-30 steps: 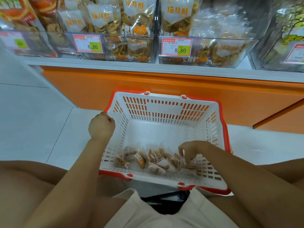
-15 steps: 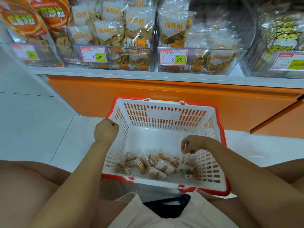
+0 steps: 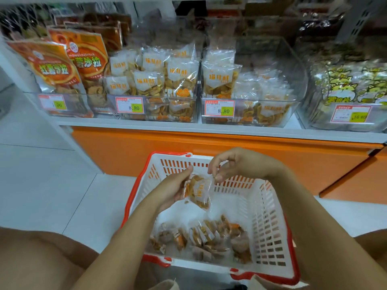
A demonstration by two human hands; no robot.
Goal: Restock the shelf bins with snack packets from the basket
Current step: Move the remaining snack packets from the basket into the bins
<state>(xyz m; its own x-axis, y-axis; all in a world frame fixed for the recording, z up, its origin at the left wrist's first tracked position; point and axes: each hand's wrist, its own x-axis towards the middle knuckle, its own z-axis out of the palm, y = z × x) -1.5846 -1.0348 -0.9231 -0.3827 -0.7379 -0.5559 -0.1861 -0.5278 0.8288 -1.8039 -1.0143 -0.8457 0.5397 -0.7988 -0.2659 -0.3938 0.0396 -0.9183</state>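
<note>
The white shelf (image 3: pixel 188 125) carries a row of clear bins along its front edge: a left bin (image 3: pixel 62 105) of orange bags, two middle bins (image 3: pixel 155 107) (image 3: pixel 247 111) of snack packets, one at the right end (image 3: pixel 345 118). The white-tiled floor (image 3: pixel 41 185) bears the red-rimmed basket (image 3: pixel 272 237).

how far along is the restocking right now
Done: the two clear bins tagged 8.80 already hold packets, though the right one has room. In hand: one snack packet, held by the left hand and right hand above the basket. Left: a pile of packets lies in the basket.
</note>
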